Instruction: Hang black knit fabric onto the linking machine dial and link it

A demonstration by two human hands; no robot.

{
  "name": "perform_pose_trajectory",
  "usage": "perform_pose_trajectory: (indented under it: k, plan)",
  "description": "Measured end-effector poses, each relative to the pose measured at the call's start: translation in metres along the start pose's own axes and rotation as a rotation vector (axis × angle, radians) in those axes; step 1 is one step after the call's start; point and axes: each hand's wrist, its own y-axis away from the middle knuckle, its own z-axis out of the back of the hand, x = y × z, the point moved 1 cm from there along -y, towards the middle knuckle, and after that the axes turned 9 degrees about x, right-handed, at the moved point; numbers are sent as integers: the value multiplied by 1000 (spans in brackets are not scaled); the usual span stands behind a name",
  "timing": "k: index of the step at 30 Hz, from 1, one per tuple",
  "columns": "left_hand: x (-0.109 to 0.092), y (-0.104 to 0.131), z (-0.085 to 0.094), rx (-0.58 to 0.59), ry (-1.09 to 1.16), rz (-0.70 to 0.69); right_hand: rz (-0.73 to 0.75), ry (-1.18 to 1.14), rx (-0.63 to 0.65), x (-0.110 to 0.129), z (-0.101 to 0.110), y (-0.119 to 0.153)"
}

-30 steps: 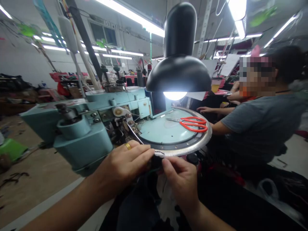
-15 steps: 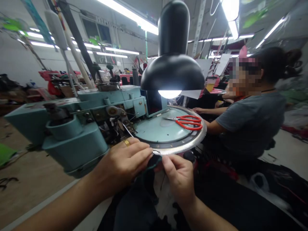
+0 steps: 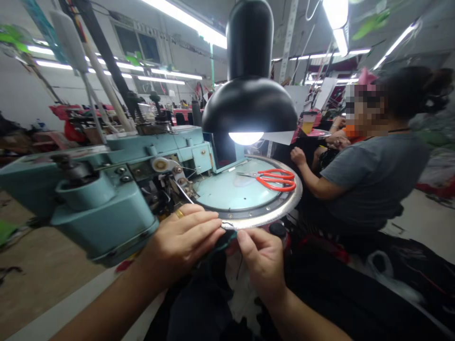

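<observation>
At the near edge of a round linking machine dial (image 3: 257,220), whose rim carries fine metal teeth, both hands work close together. My left hand (image 3: 188,239), with a ring on one finger, has its fingers pressed together on the dark fabric (image 3: 201,303) by the rim. Thumb and forefinger of my right hand (image 3: 265,263) pinch the fabric's edge just right of it. The rest of the fabric hangs down below the hands, and the left fingertips partly hide its edge. Red-handled scissors (image 3: 276,181) lie on the dial's flat top.
A black lamp (image 3: 249,106) shines over the dial. The green machine body (image 3: 103,218) stands to the left. A co-worker (image 3: 373,166) sits at the right. Dark cloth (image 3: 337,289) and a clear plastic bag (image 3: 387,274) lie at lower right.
The view has shifted slightly, so the machine appears farther left. Both my hands keep nearly the same hold at the rim. The co-worker's near hand has lifted away from the dial.
</observation>
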Motion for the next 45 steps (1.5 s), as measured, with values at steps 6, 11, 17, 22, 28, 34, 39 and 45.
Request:
perform_pose_trajectory:
  k: [6,11,17,22,28,34,39,45]
  plan:
    - [-3,-5,-5,-39,92,116,8,6,-4,1,0,0]
    - [-9,-8,-5,-56,133,230,15,10,0,-1,-1,0]
    - [-15,-9,-10,-65,94,271,38,8,-16,-3,-1,1]
    - [-18,-3,-19,-119,-30,138,57,85,-25,-4,-1,1]
    - [-18,3,-13,0,-82,30,51,101,3,-5,-1,0]
    - [-27,-3,-17,-44,-260,89,98,114,39,-12,5,6]
    - [-32,-7,-16,9,-424,281,83,203,63,-31,24,19]
    - [-56,47,-37,-381,-254,546,-63,232,102,-56,65,25]
